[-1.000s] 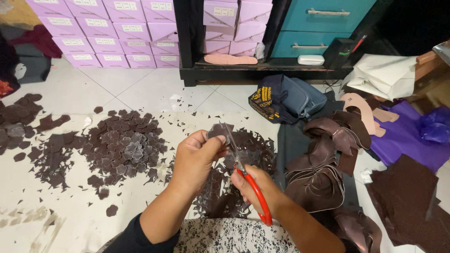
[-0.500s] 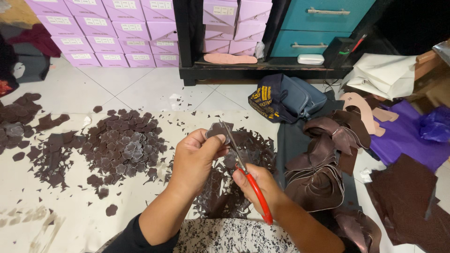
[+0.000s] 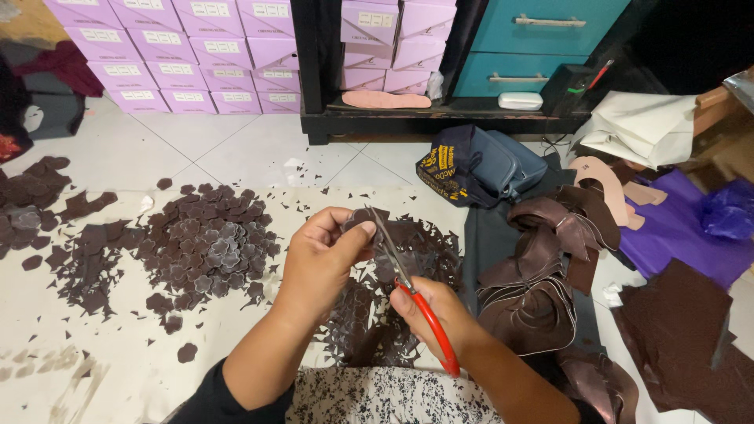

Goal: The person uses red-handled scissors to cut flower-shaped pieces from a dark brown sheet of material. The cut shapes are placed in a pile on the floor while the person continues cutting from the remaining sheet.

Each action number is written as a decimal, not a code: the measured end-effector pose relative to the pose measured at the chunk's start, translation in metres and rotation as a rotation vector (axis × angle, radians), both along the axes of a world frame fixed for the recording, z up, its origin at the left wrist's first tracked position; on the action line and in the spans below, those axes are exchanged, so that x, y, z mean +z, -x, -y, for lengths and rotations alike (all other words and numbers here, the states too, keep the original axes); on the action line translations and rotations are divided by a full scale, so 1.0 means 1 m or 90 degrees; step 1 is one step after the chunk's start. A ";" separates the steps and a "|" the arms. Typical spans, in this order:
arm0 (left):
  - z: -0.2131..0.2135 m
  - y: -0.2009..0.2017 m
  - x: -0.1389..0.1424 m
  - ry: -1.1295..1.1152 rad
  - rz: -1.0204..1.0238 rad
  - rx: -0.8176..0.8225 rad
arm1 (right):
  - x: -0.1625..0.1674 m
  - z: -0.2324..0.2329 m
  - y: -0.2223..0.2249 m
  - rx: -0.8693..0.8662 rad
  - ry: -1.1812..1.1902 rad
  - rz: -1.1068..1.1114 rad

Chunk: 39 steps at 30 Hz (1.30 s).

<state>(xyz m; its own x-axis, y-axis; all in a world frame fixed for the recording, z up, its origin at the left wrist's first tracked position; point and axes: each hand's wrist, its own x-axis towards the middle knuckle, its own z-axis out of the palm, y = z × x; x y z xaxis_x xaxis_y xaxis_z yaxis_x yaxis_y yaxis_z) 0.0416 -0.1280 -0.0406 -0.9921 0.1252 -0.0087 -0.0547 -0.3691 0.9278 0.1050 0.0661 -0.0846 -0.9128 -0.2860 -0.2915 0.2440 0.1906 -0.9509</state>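
Tiled floor (image 3: 236, 149) | left hand (image 3: 318, 263) pinches leather piece (image 3: 363, 222) | right hand (image 3: 436, 314) grips scissors (image 3: 408, 290)

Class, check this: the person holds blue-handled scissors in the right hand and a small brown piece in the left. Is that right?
Not quite. The head view shows the scissors have red handles, not blue. The right hand does hold them, and the left hand holds the small brown piece.

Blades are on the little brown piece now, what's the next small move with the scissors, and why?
Probably close the red-handled scissors a short snip while the left hand turns the small dark brown piece slightly. The blades already sit at the piece's edge, the left hand pinches it just beside them, and the finished pile of petal-shaped cutouts shows curved outlines, so short cuts with turning suit better than one long one.
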 end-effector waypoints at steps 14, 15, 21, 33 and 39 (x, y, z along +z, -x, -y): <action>-0.003 -0.002 -0.003 -0.037 0.080 -0.056 | 0.005 -0.004 -0.003 0.017 0.068 -0.013; -0.004 -0.003 -0.003 -0.040 0.088 -0.054 | 0.006 -0.003 -0.004 0.009 0.082 0.001; -0.010 -0.005 -0.003 -0.075 0.124 -0.034 | 0.015 0.001 -0.006 -0.010 0.074 -0.008; -0.011 -0.008 0.001 -0.082 0.164 -0.044 | 0.016 -0.001 -0.002 0.025 -0.005 -0.091; -0.013 -0.009 0.001 -0.110 0.176 -0.048 | 0.025 0.004 -0.004 -0.007 0.015 -0.019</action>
